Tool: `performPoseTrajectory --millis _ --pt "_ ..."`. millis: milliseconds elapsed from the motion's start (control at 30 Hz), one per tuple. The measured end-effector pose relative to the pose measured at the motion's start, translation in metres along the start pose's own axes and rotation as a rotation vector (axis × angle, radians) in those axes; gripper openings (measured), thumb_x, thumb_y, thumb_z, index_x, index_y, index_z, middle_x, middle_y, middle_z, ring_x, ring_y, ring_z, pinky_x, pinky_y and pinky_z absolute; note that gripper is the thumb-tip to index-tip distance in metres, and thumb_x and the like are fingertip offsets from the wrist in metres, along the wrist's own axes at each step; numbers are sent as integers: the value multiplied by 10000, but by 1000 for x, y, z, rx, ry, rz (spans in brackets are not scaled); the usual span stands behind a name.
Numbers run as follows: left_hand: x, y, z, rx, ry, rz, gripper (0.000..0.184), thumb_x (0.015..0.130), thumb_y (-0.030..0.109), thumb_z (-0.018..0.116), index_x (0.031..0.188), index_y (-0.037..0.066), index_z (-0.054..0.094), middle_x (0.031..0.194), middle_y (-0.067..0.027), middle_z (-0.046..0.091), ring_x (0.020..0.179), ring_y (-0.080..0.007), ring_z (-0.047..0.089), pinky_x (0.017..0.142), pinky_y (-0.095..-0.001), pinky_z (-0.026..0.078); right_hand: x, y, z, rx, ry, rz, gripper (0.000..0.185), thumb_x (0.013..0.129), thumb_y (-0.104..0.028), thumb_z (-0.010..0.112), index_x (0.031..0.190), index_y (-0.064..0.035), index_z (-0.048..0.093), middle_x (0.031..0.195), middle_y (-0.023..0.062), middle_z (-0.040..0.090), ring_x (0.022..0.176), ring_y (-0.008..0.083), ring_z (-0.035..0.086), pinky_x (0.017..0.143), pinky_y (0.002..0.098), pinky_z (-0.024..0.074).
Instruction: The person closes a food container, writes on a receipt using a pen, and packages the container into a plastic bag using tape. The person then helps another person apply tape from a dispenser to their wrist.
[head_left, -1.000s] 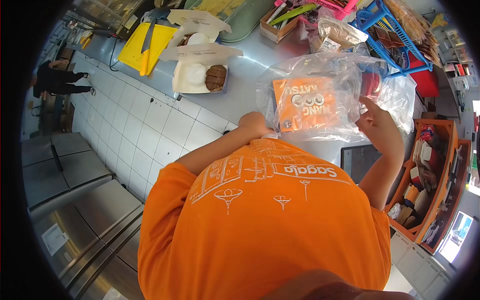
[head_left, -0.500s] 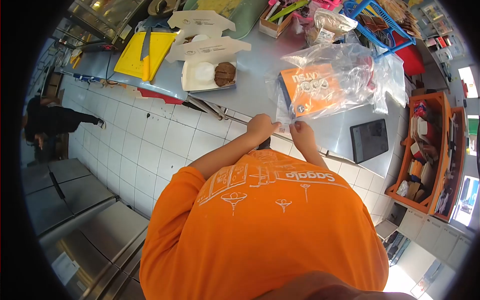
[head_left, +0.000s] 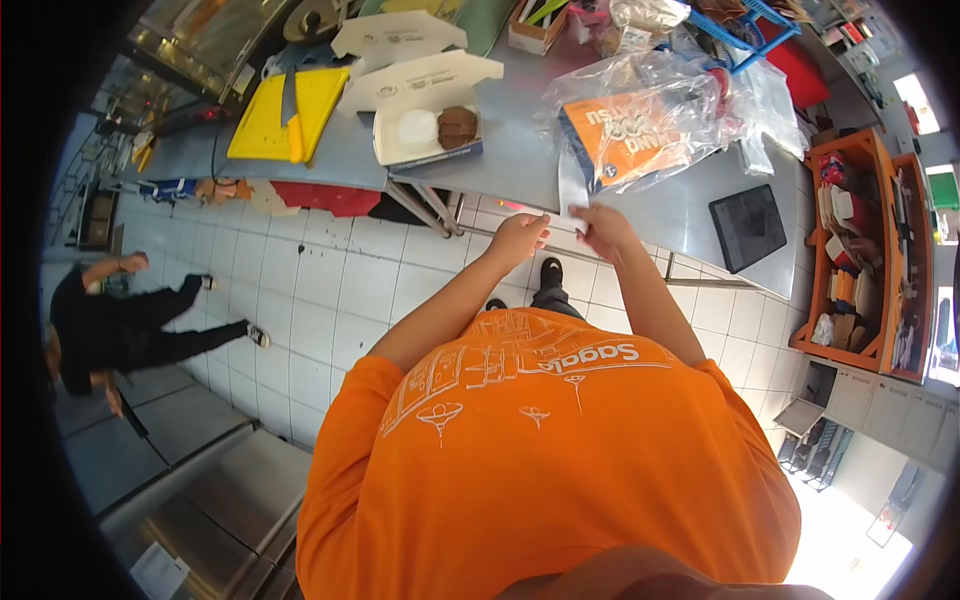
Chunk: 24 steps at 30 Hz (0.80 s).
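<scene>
An orange box lies inside a clear plastic bag on the steel counter. From the bag's near corner hangs a pale paper strip. My right hand pinches the strip's lower end at the counter's front edge. Just left of it, my left hand has its fingers curled in, and whether anything is between them is too small to tell. Left of the bag stands an open white box with rice and a brown patty inside. Another open box lid shows behind it.
A yellow cutting board with a knife lies at the left. A dark tablet rests at the counter's right. Beyond it stands an orange shelf. Another person walks on the tiled floor at far left.
My right hand has come from the bag's right side to its near corner, beside my left hand. The view has shifted, and the other person has moved closer.
</scene>
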<state>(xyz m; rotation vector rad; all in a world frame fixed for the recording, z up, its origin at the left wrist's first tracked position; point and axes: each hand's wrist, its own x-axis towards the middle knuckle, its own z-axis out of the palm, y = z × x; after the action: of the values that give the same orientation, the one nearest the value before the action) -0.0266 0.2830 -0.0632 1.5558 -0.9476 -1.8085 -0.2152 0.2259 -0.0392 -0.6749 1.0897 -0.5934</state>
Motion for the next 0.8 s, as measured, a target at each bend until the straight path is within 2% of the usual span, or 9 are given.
performPoseTrajectory --millis 133,233,267,400,500,633,667,733,800 --pt "-28 51 15 52 106 -18 562 859 560 567 1131 69 575 971 -30 648 834 -137 611 655 -292 487 -79 2 7 148 -104 93 330 885 -206 641 1110 -10 500 916 61 587 641 136 541 544 286 476" --pt "-16 57 33 17 -116 -98 515 860 533 581 1079 67 597 898 -28 648 807 -136 623 630 -305 506 -127 -6 10 -342 -125 18 345 905 -227 616 1147 5 534 875 54 634 692 120 573 610 263 476" --pt "-12 56 42 -62 -80 -46 414 877 426 612 1048 49 615 859 -40 651 764 -137 633 618 -311 520 -135 -1 7 -314 -85 0 338 909 -230 610 1144 4 543 876 50 637 705 113 572 631 258 475" --pt "-23 95 85 -54 -91 404 255 892 232 631 1023 14 615 855 -61 653 680 -133 612 599 -276 492 -133 0 -25 -202 70 -233 309 931 -243 582 1125 -2 572 898 31 645 764 91 576 704 245 472" --pt "-24 144 118 354 -101 657 292 881 248 645 1027 -2 604 829 -69 634 687 -144 594 617 -276 472 -140 -34 -36 137 208 -423 314 949 -281 554 1127 -24 566 908 8 634 788 83 572 708 248 473" --pt "35 214 164 542 357 1352 320 827 302 673 910 -4 628 866 -127 633 790 -271 611 709 -369 477 -153 -97 -91 496 395 -423 265 946 -347 544 1062 -110 566 760 -19 549 614 94 519 540 267 447" --pt "55 229 173 724 449 1237 345 808 323 680 908 -3 628 883 -130 638 816 -282 614 724 -378 478 -149 -111 -114 598 458 -411 235 943 -374 539 999 -148 562 670 -31 469 496 97 437 421 252 358" --pt "101 243 185 1079 613 958 396 771 366 693 902 -2 627 916 -135 646 869 -305 622 755 -397 479 -146 -135 -163 734 182 -480 233 953 -356 532 996 -129 565 620 -55 430 403 63 320 360 230 245" --pt "145 241 181 1195 461 620 471 743 381 696 991 -12 618 947 -141 652 879 -297 631 765 -404 486 -140 -163 -185 859 -19 -419 230 965 -319 525 1031 -106 577 589 -58 398 356 47 262 341 217 199"
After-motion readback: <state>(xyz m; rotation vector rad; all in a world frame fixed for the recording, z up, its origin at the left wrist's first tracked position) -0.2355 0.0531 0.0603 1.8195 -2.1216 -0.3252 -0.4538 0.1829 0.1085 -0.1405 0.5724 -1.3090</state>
